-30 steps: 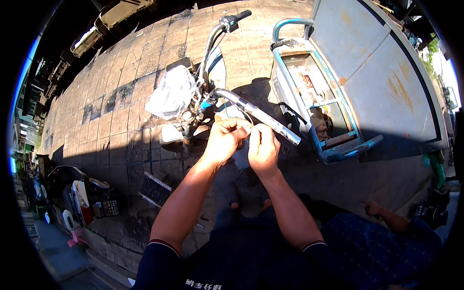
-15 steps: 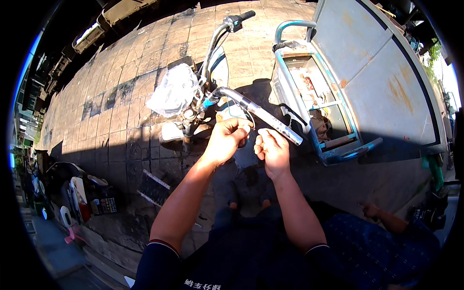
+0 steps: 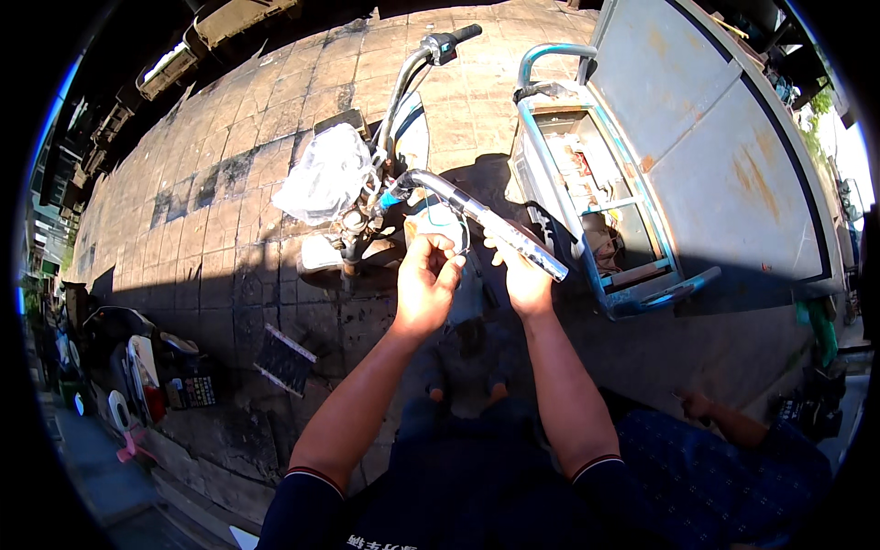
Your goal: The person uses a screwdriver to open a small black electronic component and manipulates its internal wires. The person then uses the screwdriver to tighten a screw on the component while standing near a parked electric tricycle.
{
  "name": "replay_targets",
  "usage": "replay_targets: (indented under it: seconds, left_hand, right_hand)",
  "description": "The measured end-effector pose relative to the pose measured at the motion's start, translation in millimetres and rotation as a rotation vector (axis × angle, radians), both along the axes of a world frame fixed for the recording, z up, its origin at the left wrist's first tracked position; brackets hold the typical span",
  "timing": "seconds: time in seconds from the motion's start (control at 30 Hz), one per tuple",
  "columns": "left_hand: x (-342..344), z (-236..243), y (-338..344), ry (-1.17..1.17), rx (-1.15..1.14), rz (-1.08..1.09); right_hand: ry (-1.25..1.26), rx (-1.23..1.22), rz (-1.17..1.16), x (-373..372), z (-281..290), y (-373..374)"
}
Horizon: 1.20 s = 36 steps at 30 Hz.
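A handlebar (image 3: 500, 226) with a bare, worn metal tube end slants across the middle of the view. Beneath that tube is my right hand (image 3: 530, 286), its fingers curled against it and partly covered by it. My left hand (image 3: 423, 291) is closed just left of the tube, thumb and forefinger bent close together. A thin wire (image 3: 467, 240) loops down from the bar's bend to the left thumb tip. What lies between those fingertips is too small to make out clearly. Blue tape (image 3: 392, 196) wraps the bar near its stem.
Ahead, the far handlebar grip (image 3: 458, 38) points away, and a clear plastic bag (image 3: 325, 174) covers the front. A blue-framed seat box (image 3: 642, 240) stands open at right beside a grey panel (image 3: 706, 119). Another person's hand (image 3: 701, 405) shows at lower right.
My right hand has gone from a loose fist beside the wire to curling under the handlebar tube. My left hand has shifted slightly down, its fingers less tightly pinched.
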State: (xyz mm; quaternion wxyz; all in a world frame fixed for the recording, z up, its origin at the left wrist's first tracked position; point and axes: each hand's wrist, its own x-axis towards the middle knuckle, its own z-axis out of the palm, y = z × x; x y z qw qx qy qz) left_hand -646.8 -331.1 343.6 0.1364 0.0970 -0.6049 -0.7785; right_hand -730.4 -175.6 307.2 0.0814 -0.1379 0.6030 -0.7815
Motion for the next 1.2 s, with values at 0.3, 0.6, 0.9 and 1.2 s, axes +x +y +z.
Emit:
replay_targets:
  seconds: [0.3, 0.6, 0.9, 1.2]
  left_hand:
    - [1.4, -2.8, -1.3, -0.107, -0.335, 0.098]
    - [-0.2, -1.0, -4.1, -0.086, 0.026, -0.012]
    - [-1.6, -2.4, -0.7, -0.087, 0.221, -0.041]
    - [-3.0, -3.5, 0.5, -0.064, 0.266, -0.059]
  right_hand:
    - [0.018, -0.251, 0.042, -3.1, 23.5, -7.1]
    - [-0.14, -0.34, 0.078, -1.8, 12.9, -10.6]
    - [-0.387, -0.344, 0.113, 0.6, 10.6, -20.4]
    - [-0.512, -0.359, 0.239, 4.5, 28.5, -20.7]
